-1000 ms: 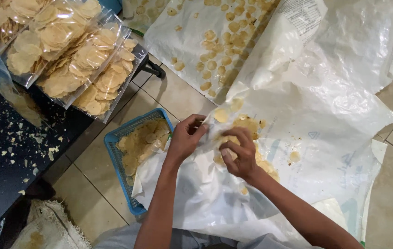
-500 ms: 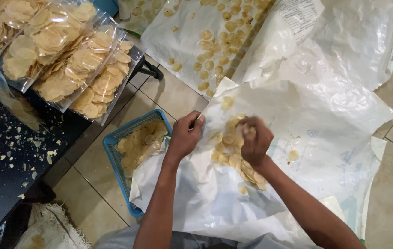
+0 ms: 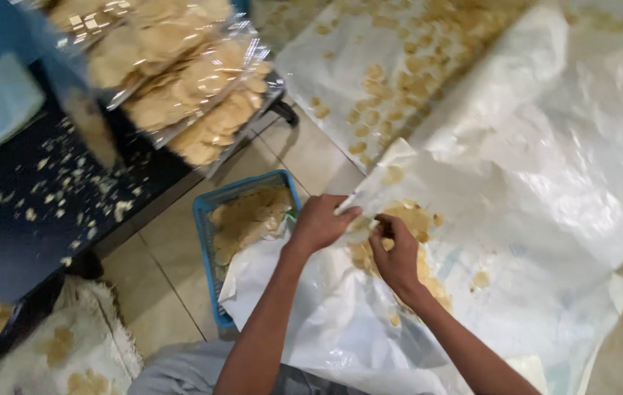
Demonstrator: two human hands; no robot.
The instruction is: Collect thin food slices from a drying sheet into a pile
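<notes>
Here, hands (image 3: pixel 359 238) bent, gripping sack (image 3: pixel 516 219), crackers (image 3: pixel 406 219).

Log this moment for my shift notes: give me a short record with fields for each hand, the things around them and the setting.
left hand: grips the edge of the white plastic sheet
right hand: fingers curled on the pile of round crackers lying on the sheet
blue tray: left of the hands, holds crackers, partly under the sheet
clear bags of crackers: on the dark table, upper left
crumbs: scattered on the table
floor: pale tiles
</notes>
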